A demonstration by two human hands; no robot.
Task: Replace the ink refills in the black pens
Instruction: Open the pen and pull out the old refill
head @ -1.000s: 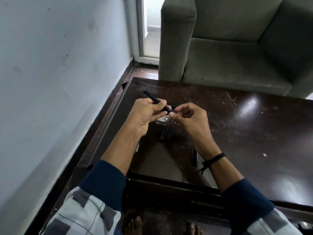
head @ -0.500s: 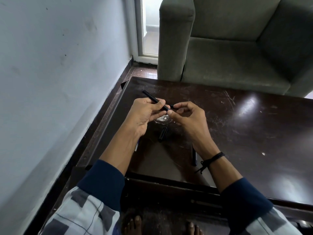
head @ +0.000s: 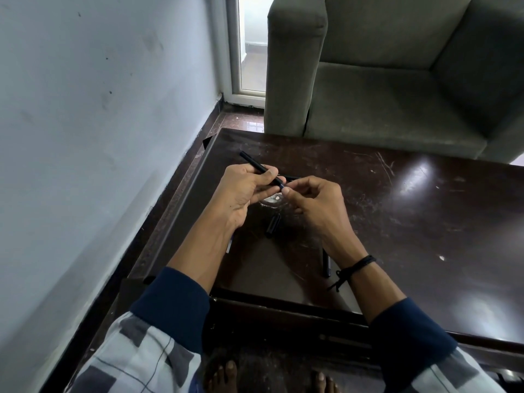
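Black plastic pen barrel (head: 256, 166) sits pinched in my left hand (head: 243, 191), angled far-left so its open end faces my right hand (head: 314, 199), whose closed fingertips (head: 287, 190) seem to work a small piece there, too hidden to name. On the dark table (head: 425, 222) I count two loose black pieces: one (head: 272, 226) near-centre, one (head: 326, 263) beside my right wrist.

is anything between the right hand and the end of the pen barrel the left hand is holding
Nothing visible. The left hand grips the black pen barrel, and the right hand has its fingertips right at the barrel's near end, above the table.
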